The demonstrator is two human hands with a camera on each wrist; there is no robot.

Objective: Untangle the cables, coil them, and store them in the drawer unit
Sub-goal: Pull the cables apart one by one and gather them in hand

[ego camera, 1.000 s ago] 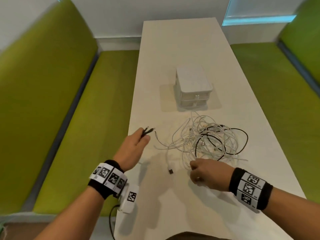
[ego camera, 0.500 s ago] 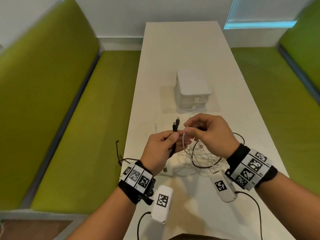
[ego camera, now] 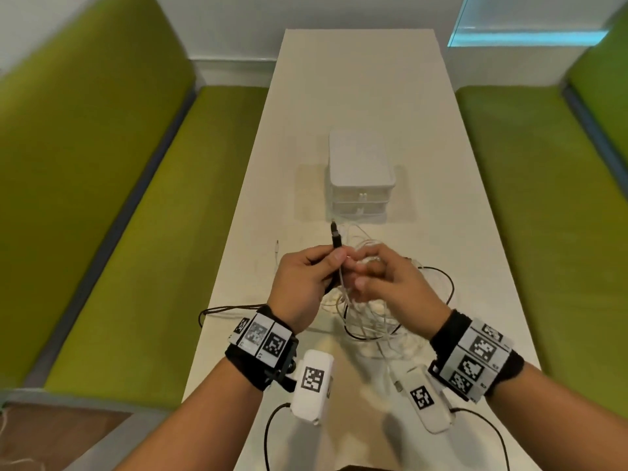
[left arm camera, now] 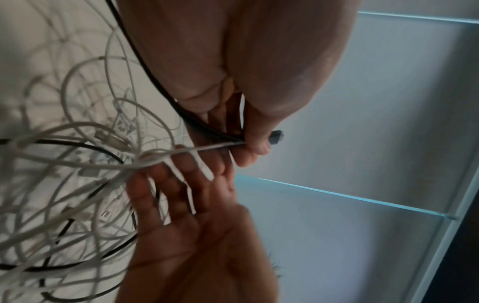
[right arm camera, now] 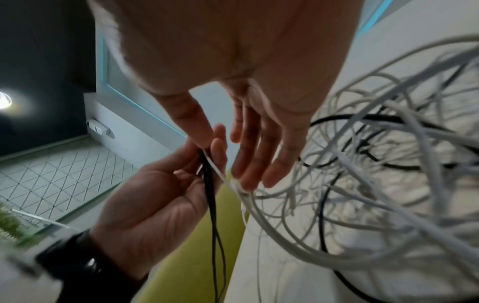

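Note:
My left hand [ego camera: 334,261] pinches a black cable [ego camera: 336,239] between thumb and finger, and its plugs stick up above the thumb. The wrist views show the doubled black cable [right arm camera: 212,205] hanging below that hand and a white cable [left arm camera: 207,148] caught in the same pinch. My right hand [ego camera: 365,273] is right beside it, fingers [right arm camera: 246,174] fairly straight, touching white strands that drape across them. A tangle of white and black cables [ego camera: 377,321] lies on the table under both hands. The white drawer unit [ego camera: 360,164] stands behind, both drawers pushed in.
The long white table [ego camera: 356,79] runs away from me between two green benches [ego camera: 136,198] [ego camera: 543,198]. A loop of black cable [ego camera: 221,309] hangs over the table's left edge. A loose white cable end [ego camera: 277,244] lies left of the hands.
My left hand brought the black cable in from the left and my right hand rose off the table. They met above the tangle, and white strands lifted with them.

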